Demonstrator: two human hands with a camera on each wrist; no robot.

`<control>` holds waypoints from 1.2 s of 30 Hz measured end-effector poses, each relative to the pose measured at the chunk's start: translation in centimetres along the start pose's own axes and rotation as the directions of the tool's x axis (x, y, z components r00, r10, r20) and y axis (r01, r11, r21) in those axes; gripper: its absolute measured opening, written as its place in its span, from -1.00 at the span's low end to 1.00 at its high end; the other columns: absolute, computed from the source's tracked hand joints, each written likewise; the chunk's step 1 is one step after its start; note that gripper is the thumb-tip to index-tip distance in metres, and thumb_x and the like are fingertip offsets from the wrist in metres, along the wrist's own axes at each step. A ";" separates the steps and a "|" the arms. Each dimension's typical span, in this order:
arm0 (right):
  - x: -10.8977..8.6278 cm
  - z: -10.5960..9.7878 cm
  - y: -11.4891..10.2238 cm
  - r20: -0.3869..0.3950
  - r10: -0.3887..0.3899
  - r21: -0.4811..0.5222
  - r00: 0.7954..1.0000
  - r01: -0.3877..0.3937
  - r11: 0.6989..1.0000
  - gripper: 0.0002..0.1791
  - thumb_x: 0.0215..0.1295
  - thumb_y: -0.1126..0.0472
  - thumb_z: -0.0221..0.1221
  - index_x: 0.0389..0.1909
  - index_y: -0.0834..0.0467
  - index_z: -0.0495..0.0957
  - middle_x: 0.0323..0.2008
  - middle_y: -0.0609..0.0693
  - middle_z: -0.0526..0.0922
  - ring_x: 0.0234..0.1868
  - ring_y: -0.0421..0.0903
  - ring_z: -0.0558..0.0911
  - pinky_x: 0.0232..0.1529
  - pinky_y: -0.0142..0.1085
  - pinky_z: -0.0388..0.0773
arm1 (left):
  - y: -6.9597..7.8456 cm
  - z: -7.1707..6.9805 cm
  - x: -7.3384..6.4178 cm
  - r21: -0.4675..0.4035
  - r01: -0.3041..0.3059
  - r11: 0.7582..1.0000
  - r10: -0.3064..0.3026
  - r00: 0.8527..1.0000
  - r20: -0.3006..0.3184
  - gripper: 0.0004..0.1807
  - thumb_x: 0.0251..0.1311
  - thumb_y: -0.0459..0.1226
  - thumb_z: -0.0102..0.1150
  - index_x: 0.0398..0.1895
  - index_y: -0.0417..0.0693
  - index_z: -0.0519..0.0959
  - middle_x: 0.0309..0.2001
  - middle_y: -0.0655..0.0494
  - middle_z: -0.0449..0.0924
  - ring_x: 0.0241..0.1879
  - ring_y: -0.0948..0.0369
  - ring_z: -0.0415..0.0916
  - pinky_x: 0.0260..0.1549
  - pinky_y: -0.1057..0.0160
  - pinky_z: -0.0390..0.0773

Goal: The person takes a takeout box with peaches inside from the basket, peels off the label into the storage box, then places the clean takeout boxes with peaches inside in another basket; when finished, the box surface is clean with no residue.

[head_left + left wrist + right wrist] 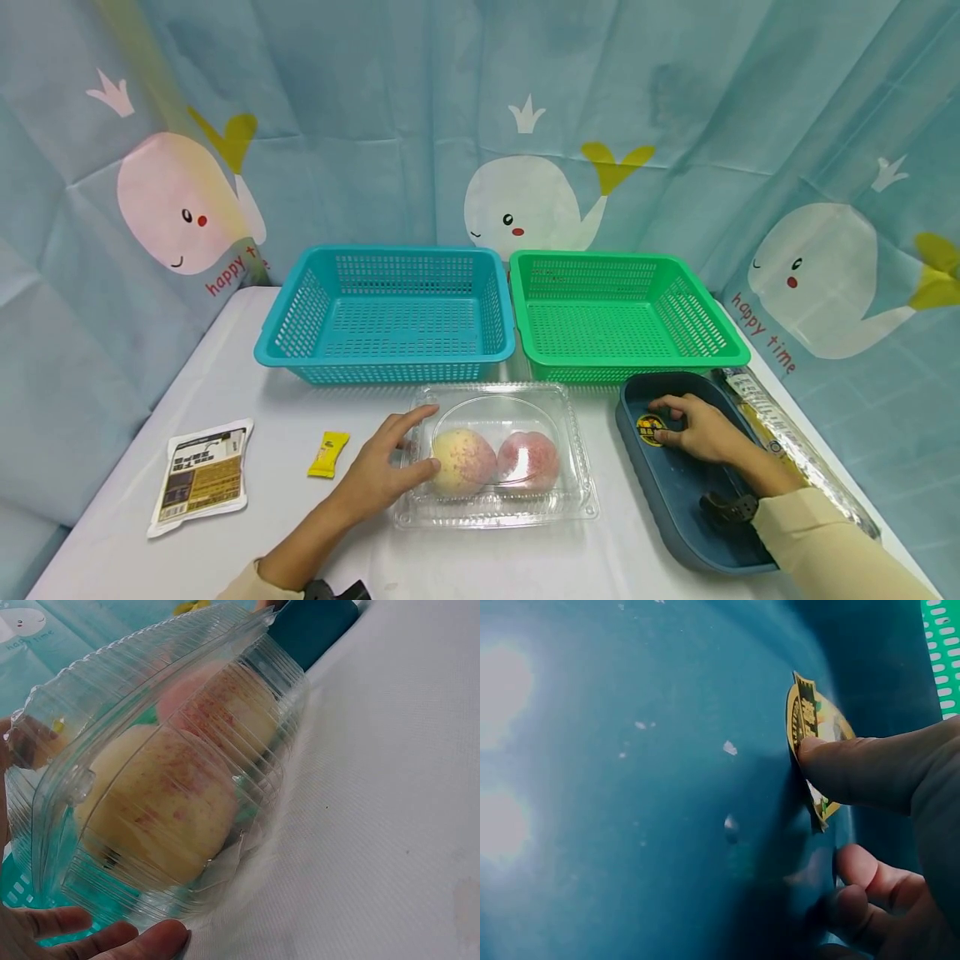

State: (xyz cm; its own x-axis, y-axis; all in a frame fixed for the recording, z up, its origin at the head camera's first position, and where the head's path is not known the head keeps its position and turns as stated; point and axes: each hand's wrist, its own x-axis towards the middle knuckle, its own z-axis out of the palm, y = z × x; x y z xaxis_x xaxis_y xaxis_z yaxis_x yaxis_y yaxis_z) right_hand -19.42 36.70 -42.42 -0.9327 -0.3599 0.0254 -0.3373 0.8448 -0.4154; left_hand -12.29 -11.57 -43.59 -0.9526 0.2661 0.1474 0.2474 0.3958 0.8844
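Two peaches (462, 463) show through a clear plastic clamshell box (572, 500), whose lid is down. My left hand (384, 468) lies at the box's left end with fingers spread, and in the left wrist view its fingertips (161, 941) lie right beside the plastic. My right hand (701, 429) reaches inside a dark blue tray (675, 508). Its thumb touches a round yellow and black sticker (821, 724) near the tray's far end, while the other fingers bend loosely beside it.
A blue basket (386, 372) and a green basket (637, 364) stand side by side at the back. On the left lie a white and brown food pouch (201, 475) and a small yellow packet (327, 454). A long silvery package (795, 446) lies right of the tray.
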 end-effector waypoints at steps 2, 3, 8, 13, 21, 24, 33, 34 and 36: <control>0.0 -0.1 0.1 0.004 0.001 0.000 1.000 -0.001 1.000 -0.53 0.09 0.15 0.41 0.05 0.13 0.58 -0.31 0.02 0.42 -0.39 -0.08 0.37 -0.44 -0.17 0.30 | 0.0 0.0 0.0 -0.002 0.002 1.000 -0.002 1.000 0.001 -0.32 0.12 -0.10 0.26 0.38 0.23 0.34 0.20 0.02 0.36 -0.09 -0.07 0.39 -0.25 -0.09 0.52; -0.1 -0.1 0.1 0.004 -0.001 0.001 1.000 0.001 1.000 -0.51 0.09 0.15 0.41 0.07 0.13 0.56 -0.31 0.02 0.42 -0.39 -0.07 0.37 -0.44 -0.17 0.30 | 0.0 0.0 0.0 -0.003 0.003 1.000 -0.003 1.000 0.002 -0.32 0.13 -0.10 0.26 0.38 0.23 0.34 0.20 0.01 0.36 -0.09 -0.07 0.39 -0.25 -0.09 0.52; -0.2 0.0 0.3 -0.029 -0.043 0.027 0.999 0.044 0.999 -0.63 0.05 0.22 0.43 -0.13 0.08 0.52 -0.32 0.03 0.40 -0.39 -0.05 0.36 -0.43 -0.16 0.28 | 0.1 0.0 0.0 -0.007 0.004 1.000 -0.004 1.000 0.002 -0.32 0.13 -0.10 0.25 0.38 0.21 0.34 0.21 -0.01 0.36 -0.08 -0.07 0.38 -0.23 -0.10 0.51; -0.2 0.1 0.2 -0.032 -0.066 0.033 0.997 0.067 0.997 -0.70 0.05 0.25 0.42 -0.20 0.07 0.56 -0.32 0.02 0.41 -0.35 -0.04 0.38 -0.41 -0.16 0.32 | 0.0 0.0 0.0 -0.010 -0.003 1.000 0.003 1.000 0.002 -0.31 0.13 -0.11 0.25 0.38 0.17 0.34 0.20 0.01 0.36 -0.09 -0.06 0.38 -0.22 -0.08 0.51; -0.5 -0.2 -0.2 0.018 -0.025 0.010 1.000 0.025 1.000 -0.64 0.09 0.23 0.40 -0.04 0.11 0.66 -0.23 0.06 0.47 -0.24 0.02 0.48 -0.32 -0.07 0.45 | 0.2 0.0 0.0 -0.007 0.016 1.000 -0.016 1.000 0.004 -0.31 0.12 -0.11 0.26 0.37 0.21 0.35 0.21 0.01 0.35 -0.08 -0.07 0.39 -0.25 -0.08 0.51; -0.6 -0.5 -0.3 0.018 -0.028 0.004 0.999 0.028 1.000 -0.61 0.08 0.23 0.40 -0.01 0.13 0.64 -0.23 0.07 0.47 -0.25 0.03 0.49 -0.34 -0.08 0.44 | 0.3 0.0 0.0 0.000 0.028 1.000 -0.028 1.000 0.008 -0.31 0.11 -0.10 0.27 0.37 0.22 0.35 0.22 0.02 0.35 -0.07 -0.07 0.40 -0.24 -0.08 0.52; -1.1 -3.2 -1.5 -0.042 -0.014 0.079 0.999 0.018 0.997 -0.50 0.11 0.27 0.38 0.11 0.23 0.54 -0.19 0.23 0.40 -0.55 -0.14 0.32 -0.57 -0.29 0.33 | 1.0 -0.4 0.1 -0.047 0.070 0.996 -0.068 0.997 0.035 -0.30 0.08 -0.13 0.32 0.36 0.23 0.37 0.23 0.03 0.33 -0.10 -0.05 0.37 -0.34 0.08 0.51; -1.1 -3.6 -1.7 -0.047 -0.017 0.086 0.999 0.021 0.996 -0.50 0.13 0.29 0.37 0.12 0.25 0.52 -0.18 0.24 0.39 -0.58 -0.15 0.30 -0.57 -0.30 0.34 | 1.1 -0.5 0.1 -0.063 0.079 0.995 -0.077 0.996 0.039 -0.30 0.07 -0.14 0.33 0.35 0.23 0.38 0.23 0.02 0.33 -0.11 -0.05 0.37 -0.36 0.10 0.50; -1.2 -4.4 -2.1 -0.057 -0.024 0.098 0.998 0.029 0.995 -0.48 0.15 0.29 0.35 0.15 0.27 0.50 -0.14 0.30 0.39 -0.59 -0.17 0.31 -0.58 -0.31 0.35 | 1.3 -0.6 0.1 -0.113 0.107 0.988 -0.102 0.993 0.052 -0.29 0.05 -0.17 0.36 0.35 0.22 0.39 0.23 -0.01 0.32 -0.12 -0.05 0.35 -0.41 0.11 0.51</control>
State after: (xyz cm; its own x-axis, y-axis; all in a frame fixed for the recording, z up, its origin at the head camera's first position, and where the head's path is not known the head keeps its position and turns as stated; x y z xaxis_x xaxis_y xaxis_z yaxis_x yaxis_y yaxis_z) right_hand -18.21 37.13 -37.55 -0.9302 -0.3566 0.0872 -0.3502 0.7908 -0.5019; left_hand -12.20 -11.52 -42.14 -0.9623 0.2698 0.0331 0.1220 0.3198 0.9396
